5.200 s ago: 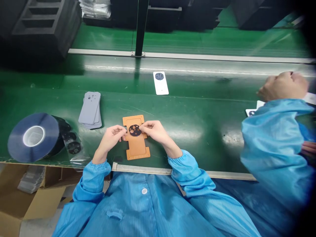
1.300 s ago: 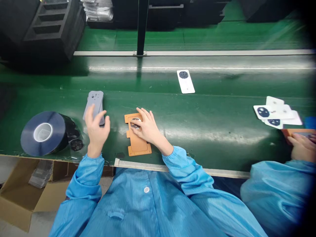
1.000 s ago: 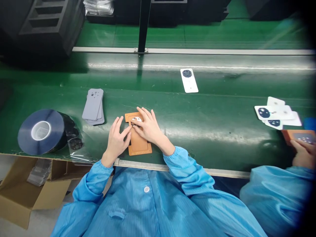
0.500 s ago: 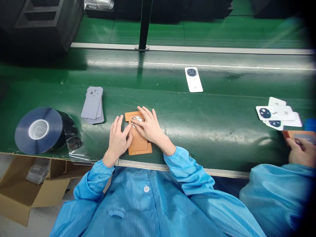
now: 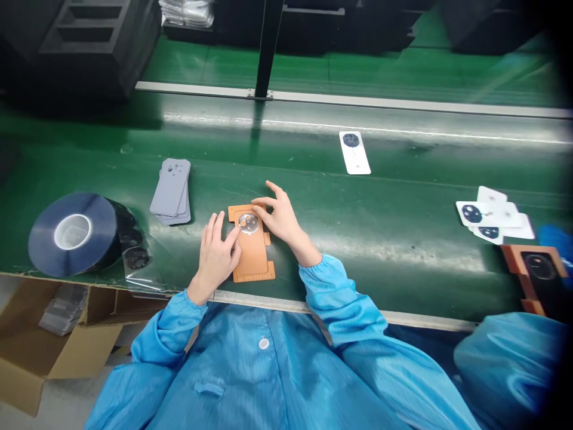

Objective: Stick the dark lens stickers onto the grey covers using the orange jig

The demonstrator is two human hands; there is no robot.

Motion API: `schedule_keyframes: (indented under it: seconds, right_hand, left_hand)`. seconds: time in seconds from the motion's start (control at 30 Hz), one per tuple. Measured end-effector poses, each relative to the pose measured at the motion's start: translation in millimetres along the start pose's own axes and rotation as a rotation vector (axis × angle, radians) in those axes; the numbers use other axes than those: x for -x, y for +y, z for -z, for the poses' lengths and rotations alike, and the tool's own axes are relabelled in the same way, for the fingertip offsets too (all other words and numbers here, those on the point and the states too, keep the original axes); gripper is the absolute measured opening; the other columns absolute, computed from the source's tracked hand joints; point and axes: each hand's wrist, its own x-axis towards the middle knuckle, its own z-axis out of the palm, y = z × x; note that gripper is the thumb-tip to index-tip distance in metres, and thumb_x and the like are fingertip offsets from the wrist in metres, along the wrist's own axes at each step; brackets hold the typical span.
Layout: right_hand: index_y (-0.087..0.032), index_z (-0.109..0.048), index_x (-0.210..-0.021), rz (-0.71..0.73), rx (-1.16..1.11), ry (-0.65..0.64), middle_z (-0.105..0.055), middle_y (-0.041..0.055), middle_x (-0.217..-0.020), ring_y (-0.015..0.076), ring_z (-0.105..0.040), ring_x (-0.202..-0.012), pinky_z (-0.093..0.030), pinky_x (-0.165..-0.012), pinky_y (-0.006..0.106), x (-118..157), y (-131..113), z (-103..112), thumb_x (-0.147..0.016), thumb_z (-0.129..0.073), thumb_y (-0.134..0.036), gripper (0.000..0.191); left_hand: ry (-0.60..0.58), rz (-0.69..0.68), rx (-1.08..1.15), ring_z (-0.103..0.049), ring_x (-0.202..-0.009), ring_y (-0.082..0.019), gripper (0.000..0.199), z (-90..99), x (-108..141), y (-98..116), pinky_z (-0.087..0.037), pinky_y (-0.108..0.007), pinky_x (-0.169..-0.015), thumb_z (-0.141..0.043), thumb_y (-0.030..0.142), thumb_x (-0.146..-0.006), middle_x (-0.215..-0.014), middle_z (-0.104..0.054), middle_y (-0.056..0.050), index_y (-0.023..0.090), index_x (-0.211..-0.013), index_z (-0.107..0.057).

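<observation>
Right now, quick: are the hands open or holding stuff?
Left hand: open, at the edge of the round, shiny, holed disc.
Right hand: open, at the top edge of the flat orange plate.

No legible text. Orange fixture (image 5: 253, 257): row of tiny characters (image 5: 254, 277) along its near edge, too small to read. Lone white plate (image 5: 357, 160): faint marks below the dark disc, illegible. Top white plate (image 5: 487, 214) in the pile at right: small marks beside its disc, illegible too. Can't confirm whether the plate marks are letters or symbols.
</observation>
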Motion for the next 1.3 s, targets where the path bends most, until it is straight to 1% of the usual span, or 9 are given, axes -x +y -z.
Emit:
schedule_keyframes:
  seconds: [0.33,0.5,0.6,0.73,0.9,0.93,1.0,1.13,1.3]
  right_hand:
    - [-0.026,-0.082,-0.086,0.030,0.098,-0.092,-0.055,0.0109,-0.153,0.0365,-0.050,-0.144,-0.024,-0.122,0.070,-18,-9,2,-0.082,-0.081,-0.029,0.006]
    - [-0.028,-0.084,-0.082,-0.066,0.043,-0.103,-0.064,0.0094,-0.144,0.0335,-0.062,-0.131,-0.040,-0.117,0.059,-28,-5,0,-0.075,-0.086,-0.028,0.007]
    - [-0.028,-0.086,-0.082,-0.086,0.011,-0.117,-0.069,0.0091,-0.137,0.0326,-0.063,-0.130,-0.044,-0.115,0.053,-32,-4,0,-0.073,-0.086,-0.026,0.010]
    - [-0.026,-0.086,-0.082,-0.104,-0.094,-0.123,-0.074,0.0100,-0.127,0.0308,-0.064,-0.130,-0.046,-0.113,0.048,-34,-4,4,-0.075,-0.083,-0.025,0.007]
    - [-0.023,-0.083,-0.081,-0.158,-0.310,-0.020,-0.079,0.0091,-0.114,0.0296,-0.068,-0.124,-0.046,-0.114,0.046,-33,-4,10,-0.075,-0.080,-0.028,0.009]
    - [-0.022,-0.082,-0.080,-0.164,-0.335,0.000,-0.079,0.0089,-0.111,0.0298,-0.068,-0.124,-0.046,-0.114,0.046,-32,-4,11,-0.075,-0.079,-0.028,0.009]
    - [-0.021,-0.081,-0.079,-0.177,-0.370,0.023,-0.080,0.0090,-0.110,0.0304,-0.069,-0.122,-0.046,-0.114,0.047,-28,-4,13,-0.074,-0.077,-0.029,0.010]
    - [-0.020,-0.080,-0.078,-0.208,-0.431,0.058,-0.079,0.0109,-0.112,0.0313,-0.071,-0.118,-0.046,-0.114,0.049,-18,0,21,-0.073,-0.078,-0.034,0.015]
    - [-0.019,-0.080,-0.083,-0.243,-0.502,0.100,-0.077,0.0134,-0.119,0.0309,-0.074,-0.110,-0.048,-0.112,0.052,-10,3,34,-0.072,-0.080,-0.038,0.022]
  left_hand:
    - [0.018,0.026,0.035,-0.028,-0.157,-0.043,0.041,0.6,4,-1,-0.040,-0.064,-0.118,-0.057,0.020,-0.098,-0.172,-0.026,-0.017,0.021,-0.138,-0.067]
    - [0.015,0.038,0.054,-0.027,-0.158,-0.043,0.043,3.8,11,0,-0.039,-0.066,-0.118,-0.060,0.023,-0.099,-0.174,-0.023,-0.014,0.027,-0.141,-0.066]
    - [0.042,0.016,0.070,-0.028,-0.158,-0.041,0.037,8.4,16,-4,-0.039,-0.063,-0.120,-0.061,0.024,-0.099,-0.173,-0.026,-0.014,0.025,-0.134,-0.071]
    - [0.191,0.083,0.062,-0.039,-0.152,-0.037,0.027,25.2,9,-35,-0.039,-0.057,-0.122,-0.063,0.032,-0.098,-0.165,-0.040,-0.017,0.019,-0.119,-0.075]
    - [0.343,0.558,0.011,-0.032,-0.153,-0.046,0.068,52.6,-26,-112,-0.024,-0.065,-0.126,-0.070,0.055,-0.092,-0.162,-0.039,-0.029,0.005,-0.137,-0.058]
    - [0.342,0.616,0.015,-0.034,-0.149,-0.050,0.074,56.0,-32,-126,-0.024,-0.071,-0.122,-0.070,0.059,-0.091,-0.158,-0.041,-0.034,0.000,-0.133,-0.058]
    - [0.312,0.675,0.043,-0.046,-0.138,-0.053,0.073,59.8,-40,-145,-0.030,-0.076,-0.116,-0.074,0.065,-0.085,-0.144,-0.055,-0.035,0.000,-0.116,-0.064]
    - [0.333,0.681,0.095,-0.061,-0.118,-0.044,0.056,63.9,-43,-152,-0.039,-0.070,-0.112,-0.082,0.058,-0.080,-0.114,-0.071,-0.021,0.007,-0.100,-0.069]
    - [0.539,0.630,0.154,-0.062,-0.112,-0.032,0.029,78.8,-43,-132,-0.043,-0.059,-0.113,-0.072,0.040,-0.090,-0.114,-0.073,-0.013,0.011,-0.097,-0.073]
